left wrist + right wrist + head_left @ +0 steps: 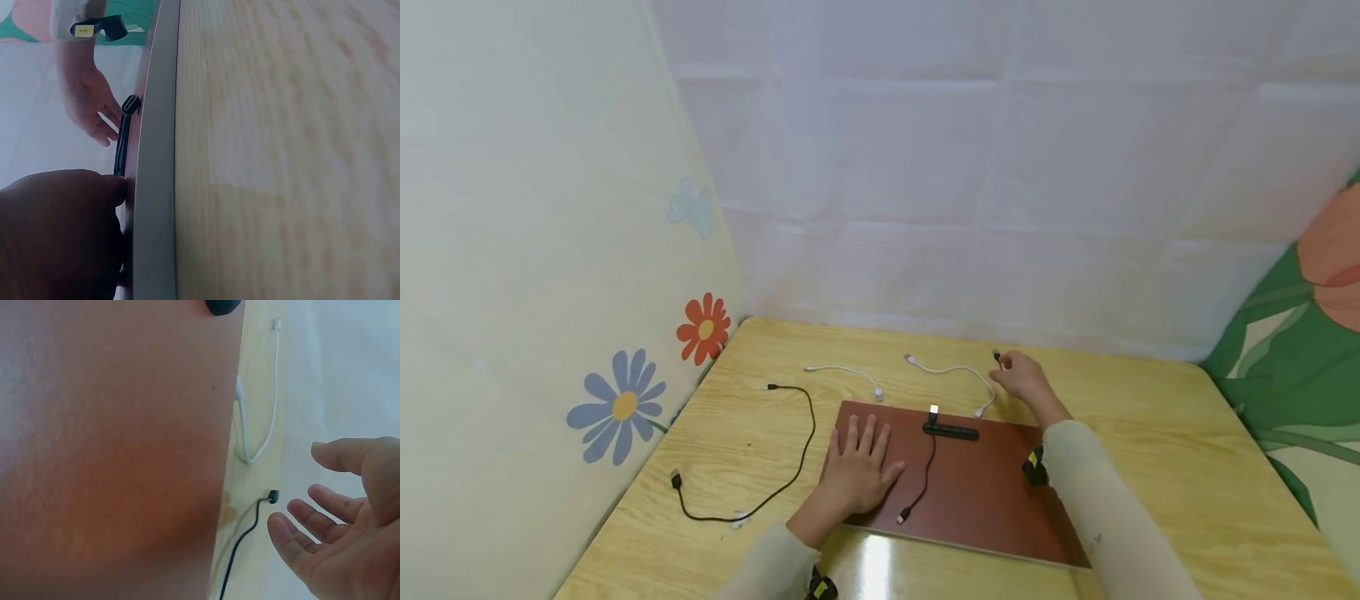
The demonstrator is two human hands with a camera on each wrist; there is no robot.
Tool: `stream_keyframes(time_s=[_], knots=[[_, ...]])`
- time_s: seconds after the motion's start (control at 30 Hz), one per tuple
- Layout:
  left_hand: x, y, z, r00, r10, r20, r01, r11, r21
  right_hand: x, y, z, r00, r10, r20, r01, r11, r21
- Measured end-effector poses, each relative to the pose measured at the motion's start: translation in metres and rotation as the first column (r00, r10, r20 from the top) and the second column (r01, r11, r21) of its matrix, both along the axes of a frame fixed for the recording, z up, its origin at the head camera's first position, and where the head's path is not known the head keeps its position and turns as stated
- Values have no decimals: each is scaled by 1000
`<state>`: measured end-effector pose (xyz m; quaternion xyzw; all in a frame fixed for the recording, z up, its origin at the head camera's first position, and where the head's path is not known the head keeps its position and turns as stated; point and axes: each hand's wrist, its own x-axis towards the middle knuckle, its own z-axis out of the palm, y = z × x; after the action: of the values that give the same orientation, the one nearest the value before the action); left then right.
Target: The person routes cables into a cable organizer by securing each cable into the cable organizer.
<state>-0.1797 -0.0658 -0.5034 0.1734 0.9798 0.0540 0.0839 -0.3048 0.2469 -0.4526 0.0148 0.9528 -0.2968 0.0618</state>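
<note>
My left hand (859,472) lies flat with spread fingers on the left part of a brown board (992,492). Beside it on the board, a short black USB cable (928,471) crosses a black cable-holder strip (951,431) near the far edge. In the left wrist view, a black connector (130,105) shows past my left thumb (112,189). Beyond the board's far right, my right hand (1021,377) hovers by the plug of another black cable (997,356). The right wrist view shows that right hand (350,519) with loosely bent fingers apart, nothing between them, beside the black plug (274,496).
Two white cables (846,369) (955,367) lie behind the board. A longer black cable (808,433) curves over the wooden table (760,350) at the left, with a small white piece (739,520) under it. Cloth walls (925,208) stand behind and at both sides.
</note>
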Motion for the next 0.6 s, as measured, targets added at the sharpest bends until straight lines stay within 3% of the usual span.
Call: stream_keyframes(time_s=[0.17,0.43,0.6], knots=[[-2,1,-7,1000,-3,-27,2,1000,-19,-6,1,-6,1000,-22,2,22,1000,-2],[3,2,8,999,-9,-33,9,1000,-9,-12,-2,-9,998,-67,14,67,997,-26],[4,2,4,1000,-9,-22,8,1000,-18,-17,0,-11,994,-96,51,97,995,-24]])
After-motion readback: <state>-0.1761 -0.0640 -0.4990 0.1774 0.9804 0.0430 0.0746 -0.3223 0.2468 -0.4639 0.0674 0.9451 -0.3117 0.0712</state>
